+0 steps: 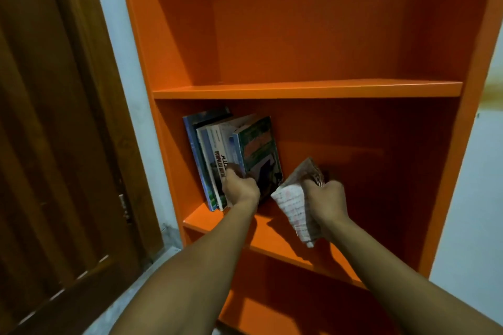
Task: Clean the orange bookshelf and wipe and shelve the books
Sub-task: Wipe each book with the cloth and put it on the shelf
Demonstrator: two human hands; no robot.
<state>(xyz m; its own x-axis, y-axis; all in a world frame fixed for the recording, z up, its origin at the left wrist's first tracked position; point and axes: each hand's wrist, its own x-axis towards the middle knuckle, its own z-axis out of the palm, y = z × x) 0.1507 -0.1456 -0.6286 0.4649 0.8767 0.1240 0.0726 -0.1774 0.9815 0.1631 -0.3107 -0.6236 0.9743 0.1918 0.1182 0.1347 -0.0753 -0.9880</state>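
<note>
My forearms are showing bare all the way up to the frame's edge, with no sleeves reaching them. My left hand (pixel 241 190) and right hand (pixel 325 200) are wearing nothing

Orange shelf (pixel 275 236) bears leaning books (pixel 217 155).

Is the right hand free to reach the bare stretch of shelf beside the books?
Probably yes. The right hand grips a book and a cloth, but it hangs just above that bare shelf board, to the right of the green book, with nothing between.
</note>
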